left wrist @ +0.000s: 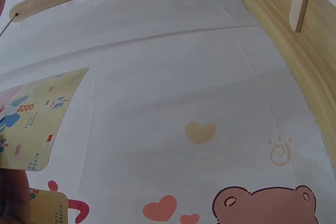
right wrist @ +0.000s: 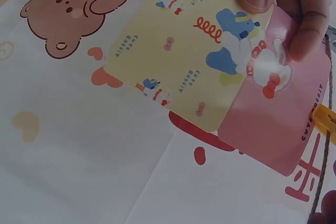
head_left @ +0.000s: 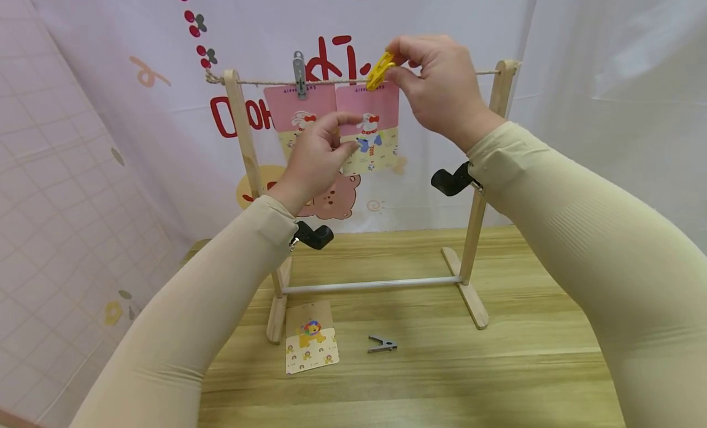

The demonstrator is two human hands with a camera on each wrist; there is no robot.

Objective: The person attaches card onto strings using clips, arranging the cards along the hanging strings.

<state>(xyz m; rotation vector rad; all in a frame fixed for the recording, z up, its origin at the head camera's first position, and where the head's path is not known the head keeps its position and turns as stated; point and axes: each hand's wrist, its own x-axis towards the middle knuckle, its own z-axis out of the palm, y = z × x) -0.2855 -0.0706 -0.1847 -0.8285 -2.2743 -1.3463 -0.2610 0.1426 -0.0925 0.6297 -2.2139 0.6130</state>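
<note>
A pink-and-yellow rabbit card (head_left: 381, 108) hangs at a twine line (head_left: 265, 82). My right hand (head_left: 442, 78) pinches a yellow clothespin (head_left: 379, 72) between thumb and fingers, at the card's top edge on the twine. In the right wrist view, the yellow clothespin (right wrist: 326, 120) straddles the twine beside the card's pink end. My left hand (head_left: 317, 151) is at the card's left side, thumb and index finger apart and touching its front. Behind that hand, a similar card (head_left: 276, 102) hangs from a grey clothespin (head_left: 299, 75).
The twine runs between two wooden posts (head_left: 473, 237) joined low down by a white rod (head_left: 375, 285). On the wooden table (head_left: 420, 391) lie a lion card (head_left: 311, 339) and another grey clothespin (head_left: 382, 344). A printed white cloth (head_left: 596, 139) hangs behind.
</note>
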